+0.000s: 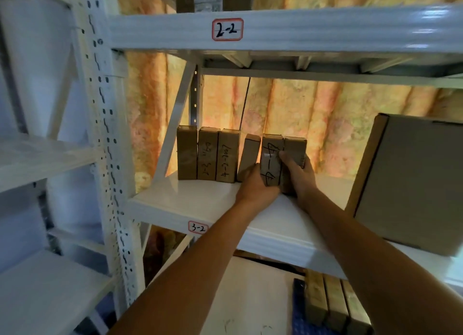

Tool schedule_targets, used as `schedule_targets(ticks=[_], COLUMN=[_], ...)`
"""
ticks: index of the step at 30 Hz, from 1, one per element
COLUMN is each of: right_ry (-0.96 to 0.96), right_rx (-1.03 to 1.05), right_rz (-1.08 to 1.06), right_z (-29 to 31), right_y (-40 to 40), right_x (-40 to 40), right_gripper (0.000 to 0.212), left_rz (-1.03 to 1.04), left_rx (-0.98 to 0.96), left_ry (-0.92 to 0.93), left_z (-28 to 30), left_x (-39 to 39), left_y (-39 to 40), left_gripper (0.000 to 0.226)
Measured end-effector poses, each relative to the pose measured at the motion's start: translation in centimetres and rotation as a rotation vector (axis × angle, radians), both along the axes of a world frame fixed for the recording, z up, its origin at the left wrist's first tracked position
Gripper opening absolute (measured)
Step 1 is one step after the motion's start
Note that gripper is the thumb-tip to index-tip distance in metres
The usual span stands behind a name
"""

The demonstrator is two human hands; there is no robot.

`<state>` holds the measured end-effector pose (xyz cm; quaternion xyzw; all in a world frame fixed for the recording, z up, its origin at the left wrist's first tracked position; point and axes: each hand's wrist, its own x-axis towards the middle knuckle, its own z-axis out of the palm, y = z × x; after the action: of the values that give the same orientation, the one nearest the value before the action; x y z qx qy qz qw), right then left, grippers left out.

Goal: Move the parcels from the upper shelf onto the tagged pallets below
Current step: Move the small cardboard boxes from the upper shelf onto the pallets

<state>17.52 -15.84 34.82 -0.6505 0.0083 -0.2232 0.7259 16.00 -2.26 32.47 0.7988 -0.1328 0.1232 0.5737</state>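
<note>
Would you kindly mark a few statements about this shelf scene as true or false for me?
1. Both hands hold parcels on the shelf tagged 3-2. True.
2. The left hand hangs idle. False: its grip is on a parcel marked in black.
3. The beam above carries a 2-2 tag. True.
4. The fourth parcel stands upright. False: it tilts.
5. A large carton sits at the right. True.
</note>
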Motion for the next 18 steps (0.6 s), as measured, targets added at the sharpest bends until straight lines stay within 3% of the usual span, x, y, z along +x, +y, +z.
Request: schedule_targets(ticks=[8,12,18], right_ry=[0.044,0.055,0.056], right_rx=[-0.033,-0.053,-0.095], right_rz=[0.08,0.22,0.328], right_z=[0.6,1.2,1.1], right_y=[0.0,-0.5,-1.8], right_x=[-4.9,-9.4,-17.1], right_gripper=[0.061,0.044,0.044], left_rz=[-0.057,-0.183,-0.289], left_rx=[-0.221,-0.302,-0.478], left_ry=[-0.012,0.026,-0.149], left_z=[0.6,1.0,-0.3], left_x=[-1.4,-3.8,-11.6], left_y=[0.9,1.0,1.2], left_gripper=[0.051,0.037,0.041])
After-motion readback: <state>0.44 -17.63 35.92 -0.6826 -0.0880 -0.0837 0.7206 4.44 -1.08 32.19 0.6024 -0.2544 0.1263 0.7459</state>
